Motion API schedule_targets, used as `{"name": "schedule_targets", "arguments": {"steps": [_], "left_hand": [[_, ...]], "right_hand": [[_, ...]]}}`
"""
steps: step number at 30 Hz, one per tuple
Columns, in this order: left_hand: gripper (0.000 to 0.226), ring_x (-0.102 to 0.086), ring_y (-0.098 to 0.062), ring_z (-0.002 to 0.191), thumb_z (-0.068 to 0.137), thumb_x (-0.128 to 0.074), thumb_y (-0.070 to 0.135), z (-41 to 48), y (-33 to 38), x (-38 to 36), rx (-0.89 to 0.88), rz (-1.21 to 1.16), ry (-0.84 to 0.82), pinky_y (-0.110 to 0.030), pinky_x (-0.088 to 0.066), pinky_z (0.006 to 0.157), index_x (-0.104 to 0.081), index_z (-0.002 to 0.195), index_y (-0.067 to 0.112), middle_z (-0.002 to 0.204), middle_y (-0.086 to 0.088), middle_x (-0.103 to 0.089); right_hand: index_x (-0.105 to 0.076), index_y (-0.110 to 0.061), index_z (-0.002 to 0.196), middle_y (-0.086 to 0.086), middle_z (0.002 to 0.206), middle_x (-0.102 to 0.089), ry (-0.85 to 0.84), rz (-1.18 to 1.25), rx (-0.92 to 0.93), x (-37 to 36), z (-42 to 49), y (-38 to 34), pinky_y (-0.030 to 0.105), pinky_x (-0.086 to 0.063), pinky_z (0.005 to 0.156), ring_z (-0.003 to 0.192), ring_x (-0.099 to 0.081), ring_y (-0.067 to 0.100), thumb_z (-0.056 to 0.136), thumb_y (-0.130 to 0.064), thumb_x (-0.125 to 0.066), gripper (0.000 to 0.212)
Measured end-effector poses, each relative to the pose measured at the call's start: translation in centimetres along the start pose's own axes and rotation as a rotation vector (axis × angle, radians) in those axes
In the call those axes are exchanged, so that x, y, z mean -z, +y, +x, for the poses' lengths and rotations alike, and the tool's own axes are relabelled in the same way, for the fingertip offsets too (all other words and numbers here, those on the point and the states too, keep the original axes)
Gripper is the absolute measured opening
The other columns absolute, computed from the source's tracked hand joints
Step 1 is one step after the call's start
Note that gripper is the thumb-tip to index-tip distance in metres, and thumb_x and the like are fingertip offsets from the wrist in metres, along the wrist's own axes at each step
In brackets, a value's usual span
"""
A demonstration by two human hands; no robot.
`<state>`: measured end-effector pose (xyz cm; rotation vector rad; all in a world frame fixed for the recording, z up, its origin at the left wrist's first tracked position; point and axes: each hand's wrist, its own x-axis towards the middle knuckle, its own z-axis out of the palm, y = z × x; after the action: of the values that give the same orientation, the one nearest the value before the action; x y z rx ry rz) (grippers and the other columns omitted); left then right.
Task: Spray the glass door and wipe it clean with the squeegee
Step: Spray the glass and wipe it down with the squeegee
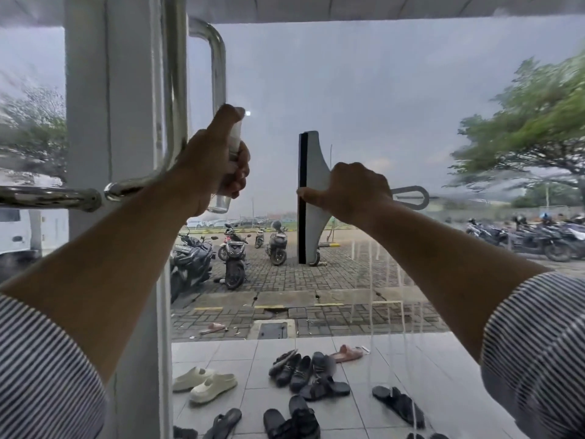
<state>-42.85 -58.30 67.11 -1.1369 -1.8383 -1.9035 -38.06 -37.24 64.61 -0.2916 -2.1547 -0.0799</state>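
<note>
Glass of the door fills the view straight ahead, with thin runs of liquid trailing down its lower right part, so the pane looks wetted there. Upright near its middle stands the squeegee, its black rubber blade along the left edge, seemingly against the pane, though contact cannot be confirmed. The right hand grips its handle, fingers curled round and the thumb stretched toward the back of the blade. To wipe well, I judge the blade should be pressed evenly along its whole length, tilted slightly, and drawn in one steady stroke, each pass overlapping the one beside it, catching the runs before they dry. The left hand is wrapped round a small clear spray bottle, forefinger on top of the nozzle, just beside the steel door handle; it is best kept out of the stroke's path. Beyond the pane lie sandals on tiles and parked motorbikes
</note>
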Motion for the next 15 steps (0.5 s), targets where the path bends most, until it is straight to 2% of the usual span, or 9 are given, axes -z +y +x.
{"name": "schedule_targets", "arguments": {"steps": [5,10,15], "left_hand": [[0.06,-0.038,-0.019,0.038,0.094,-0.043,0.056,0.0,-2.4,-3.4,0.05,-0.032,0.002,-0.022,-0.035,0.045,-0.048,0.052,0.015,0.044,-0.002,-0.045],[0.06,-0.039,-0.018,0.039,0.096,-0.041,0.056,-0.1,-3.8,-8.3,0.066,-0.087,-0.005,-0.021,-0.036,0.044,-0.047,0.056,0.012,0.045,-0.002,-0.046],[0.061,-0.042,-0.017,0.04,0.096,-0.042,0.055,-0.4,-4.8,-12.4,0.077,-0.126,-0.003,-0.019,-0.038,0.043,-0.05,0.053,0.012,0.047,-0.003,-0.048]], "right_hand": [[-0.054,-0.015,0.089,0.002,0.079,-0.055,0.006,-0.018,-0.026,1.4,0.1,3.8,0.032,-0.039,0.067,0.077,-0.057,0.027,0.082,-0.078,-0.05,0.063],[-0.054,-0.015,0.087,0.0,0.075,-0.053,0.0,-0.015,-0.042,2.0,0.0,7.4,0.032,-0.039,0.066,0.076,-0.057,0.027,0.082,-0.078,-0.05,0.063],[-0.053,-0.018,0.089,-0.004,0.073,-0.05,-0.014,0.0,-0.001,2.0,0.3,8.9,0.033,-0.039,0.066,0.078,-0.058,0.027,0.081,-0.077,-0.052,0.06]]}}
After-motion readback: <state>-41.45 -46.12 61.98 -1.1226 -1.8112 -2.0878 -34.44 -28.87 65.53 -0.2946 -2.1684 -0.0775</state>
